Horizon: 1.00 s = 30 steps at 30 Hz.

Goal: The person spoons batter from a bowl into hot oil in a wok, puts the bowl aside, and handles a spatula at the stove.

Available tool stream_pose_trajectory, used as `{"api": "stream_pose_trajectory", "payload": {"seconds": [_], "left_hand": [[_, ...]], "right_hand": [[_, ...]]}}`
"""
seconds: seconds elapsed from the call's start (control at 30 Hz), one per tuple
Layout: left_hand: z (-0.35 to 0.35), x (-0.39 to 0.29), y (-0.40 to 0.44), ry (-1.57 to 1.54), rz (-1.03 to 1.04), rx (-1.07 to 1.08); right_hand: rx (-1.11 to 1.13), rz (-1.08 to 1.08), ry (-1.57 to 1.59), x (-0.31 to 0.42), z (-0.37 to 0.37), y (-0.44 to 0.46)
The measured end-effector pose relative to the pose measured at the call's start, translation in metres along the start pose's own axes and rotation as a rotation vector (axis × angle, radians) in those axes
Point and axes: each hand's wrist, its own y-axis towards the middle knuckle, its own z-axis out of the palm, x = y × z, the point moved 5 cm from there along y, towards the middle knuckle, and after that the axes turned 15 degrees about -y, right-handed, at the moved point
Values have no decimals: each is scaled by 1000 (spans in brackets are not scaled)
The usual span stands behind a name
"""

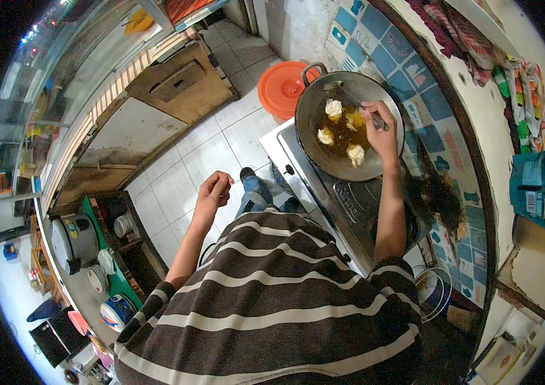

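A dark wok (311,144) with brown oil (340,138) in it sits on the stove (362,199). Several pale, folded pieces of food (356,154) lie apart in the oil, and a yellower piece (353,120) is close to my right fingertips. Over the wok's right side, my right hand (381,128) is closed around what looks like a thin grey utensil; its kind and far end are unclear. My left hand (215,189) hangs over the floor to the left of the stove, fingers curled in, with nothing visible in it.
An orange lidded bucket (282,90) stands against the stove's far left corner. Blue and white wall tiles (423,102) run along the right. A teal packet (540,190) hangs at far right. Left are a wooden cabinet (176,83) and a rice cooker (75,240).
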Motion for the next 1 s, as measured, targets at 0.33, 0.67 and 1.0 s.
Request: {"api": "stream_pose_trajectory", "payload": {"seconds": [0.33,0.67,1.0], "left_hand": [[2,1,0,-12,-14,-11],[5,5,2,-11,-8,15],[10,8,0,6,-25,9]], "right_hand": [[-38,-26,-38,4,-17,-12],[-206,85,-53,35,-37,-39],[-244,145,-49,38,-37,-49]]}}
